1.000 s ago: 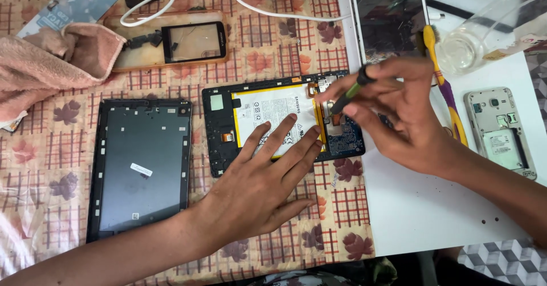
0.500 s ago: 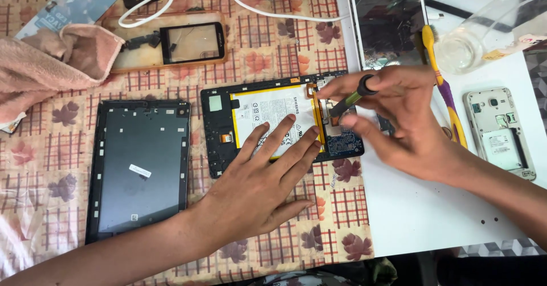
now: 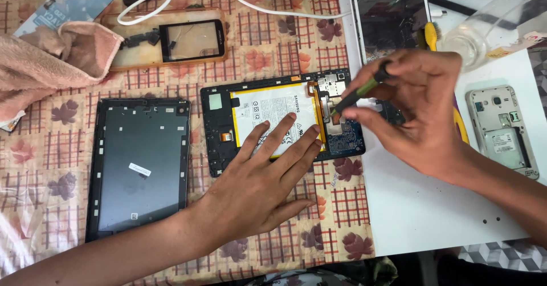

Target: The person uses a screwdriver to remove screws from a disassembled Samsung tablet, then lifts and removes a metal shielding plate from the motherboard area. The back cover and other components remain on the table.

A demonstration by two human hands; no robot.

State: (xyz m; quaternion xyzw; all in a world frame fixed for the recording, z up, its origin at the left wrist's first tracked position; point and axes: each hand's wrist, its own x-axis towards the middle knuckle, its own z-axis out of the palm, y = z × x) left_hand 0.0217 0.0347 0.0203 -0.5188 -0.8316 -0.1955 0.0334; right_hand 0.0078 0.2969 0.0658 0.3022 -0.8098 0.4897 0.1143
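While the left hand (image 3: pixel 256 189) lies flat, fingers spread on the battery of the opened tablet (image 3: pixel 282 120) at the table's middle, the right hand (image 3: pixel 419 112) pinches a screwdriver (image 3: pixel 356 95) over its circuit board. Back cover (image 3: pixel 139 166) already lies off, leftward; board remains in. Checked leaf-print cloth (image 3: pixel 342 206) covers the table, white board at right edge.

The tablecloth (image 3: pixel 74 166) was beige with red checks and maroon leaves. The towel (image 3: pixel 51 58) was pink, the opened tablet (image 3: pixel 219 120) black with a white battery (image 3: pixel 273 112), the screwdriver (image 3: pixel 359 92) green-handled.
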